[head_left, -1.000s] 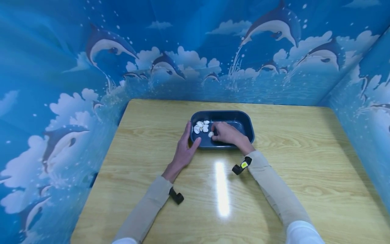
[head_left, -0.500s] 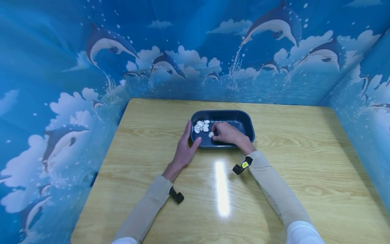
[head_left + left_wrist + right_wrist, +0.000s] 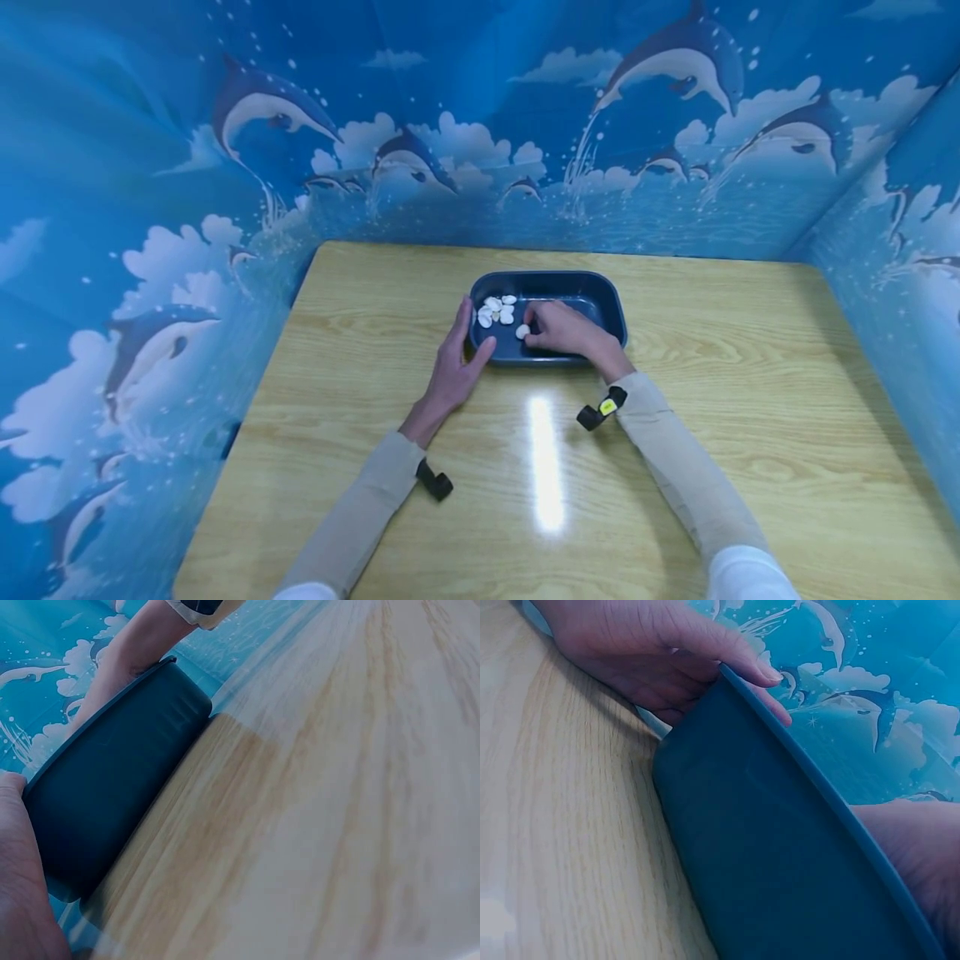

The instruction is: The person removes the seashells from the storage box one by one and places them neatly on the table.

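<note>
Head view, tray: A dark blue, smooth rectangular tray with rounded corners (image 3: 600, 305) rested on a table with a light wood-grain top (image 3: 750, 400), near its far edge.
Head view, white cluster: A group of small, white, rounded pieces (image 3: 506, 317) lay on the tray floor at its left end.
Head view, right hand: The right hand (image 3: 561, 327) was inside the tray, thumb and forefinger pinched together on a single small, white, round piece (image 3: 522, 332), just apart from the group.
Head view, left hand: The left hand (image 3: 452, 367) had thumb and fingers spread apart, resting against the tray's left end.
Head view, backdrop: A blue sheet printed with dolphins and clouds (image 3: 465, 100) stood behind the table.
Left wrist view, tray wall: The outer wall was visible; the right hand reached over the rim, its fingertips hidden.
Right wrist view, tray corner: The left thumb lay at the rim; the right hand was partly visible, its grip obscured by the wall.
</note>
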A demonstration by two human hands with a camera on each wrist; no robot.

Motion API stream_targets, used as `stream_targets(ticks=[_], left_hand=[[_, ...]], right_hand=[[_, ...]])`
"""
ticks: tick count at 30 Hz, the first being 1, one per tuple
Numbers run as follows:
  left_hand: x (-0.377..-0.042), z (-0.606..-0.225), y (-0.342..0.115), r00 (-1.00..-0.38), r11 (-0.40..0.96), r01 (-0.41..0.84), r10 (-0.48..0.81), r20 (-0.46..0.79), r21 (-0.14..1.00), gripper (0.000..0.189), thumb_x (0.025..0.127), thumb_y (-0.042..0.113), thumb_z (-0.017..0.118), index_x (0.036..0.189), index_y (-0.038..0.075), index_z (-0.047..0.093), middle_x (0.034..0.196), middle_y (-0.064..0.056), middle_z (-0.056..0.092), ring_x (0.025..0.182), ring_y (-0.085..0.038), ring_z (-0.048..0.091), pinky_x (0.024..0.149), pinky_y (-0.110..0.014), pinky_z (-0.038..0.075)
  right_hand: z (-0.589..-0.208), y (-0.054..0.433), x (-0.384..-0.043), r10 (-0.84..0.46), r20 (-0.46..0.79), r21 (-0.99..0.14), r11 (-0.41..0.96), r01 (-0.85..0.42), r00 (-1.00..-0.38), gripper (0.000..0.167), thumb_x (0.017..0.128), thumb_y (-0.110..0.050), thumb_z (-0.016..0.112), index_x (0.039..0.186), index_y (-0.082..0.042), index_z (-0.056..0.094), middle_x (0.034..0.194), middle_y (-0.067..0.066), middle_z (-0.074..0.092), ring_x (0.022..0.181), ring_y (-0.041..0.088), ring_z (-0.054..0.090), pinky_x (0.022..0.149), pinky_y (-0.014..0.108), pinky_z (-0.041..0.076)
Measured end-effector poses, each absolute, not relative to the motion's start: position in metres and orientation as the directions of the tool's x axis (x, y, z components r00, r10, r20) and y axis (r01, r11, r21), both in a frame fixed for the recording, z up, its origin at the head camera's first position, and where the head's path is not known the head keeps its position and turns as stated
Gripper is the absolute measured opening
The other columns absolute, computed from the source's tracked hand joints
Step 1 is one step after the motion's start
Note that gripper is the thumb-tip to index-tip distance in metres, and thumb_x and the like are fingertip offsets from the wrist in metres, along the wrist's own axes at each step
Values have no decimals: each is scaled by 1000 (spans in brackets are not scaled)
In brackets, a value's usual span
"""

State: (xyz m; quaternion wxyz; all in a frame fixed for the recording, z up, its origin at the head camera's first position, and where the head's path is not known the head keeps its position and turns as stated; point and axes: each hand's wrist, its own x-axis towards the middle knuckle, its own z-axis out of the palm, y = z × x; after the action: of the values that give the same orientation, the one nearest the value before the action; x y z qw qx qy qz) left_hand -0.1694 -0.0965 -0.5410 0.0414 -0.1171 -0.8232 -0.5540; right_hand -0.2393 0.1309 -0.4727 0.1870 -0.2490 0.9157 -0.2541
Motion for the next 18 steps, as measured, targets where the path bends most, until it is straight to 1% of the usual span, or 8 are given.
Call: stream_targets(ticks=[4, 9, 18], left_hand=[[-168, -540, -96, -971, 360, 231, 146, 190, 904, 77, 108, 29, 54, 169, 19, 8, 177, -7, 7, 161, -14, 7, 130, -46, 13], [-167, -539, -96, -975, 371, 216, 138, 177, 903, 78, 108, 32, 54, 169, 24, 7, 177, -6, 7, 161, -13, 7, 130, -46, 12], [-173, -539, -98, -969, 375, 236, 163, 187, 896, 82, 107, 32, 56, 170, 18, 6, 177, -6, 3, 160, -10, 2, 130, -47, 11]], right_hand=[[-471, 133, -237, -548, -212, -553, 750, -363, -809, 30, 97, -25, 75, 118, -5, 66, 73, 2, 58, 62, 16, 51, 56, 31, 40], [-468, 134, -233, -553, -190, -553, 743, -377, -811, 29, 97, -26, 74, 117, -6, 66, 72, 2, 58, 60, 16, 50, 54, 31, 39], [-458, 137, -224, -557, -148, -570, 723, -389, -817, 25, 97, -24, 72, 115, -8, 65, 71, 2, 55, 60, 17, 49, 54, 31, 37]])
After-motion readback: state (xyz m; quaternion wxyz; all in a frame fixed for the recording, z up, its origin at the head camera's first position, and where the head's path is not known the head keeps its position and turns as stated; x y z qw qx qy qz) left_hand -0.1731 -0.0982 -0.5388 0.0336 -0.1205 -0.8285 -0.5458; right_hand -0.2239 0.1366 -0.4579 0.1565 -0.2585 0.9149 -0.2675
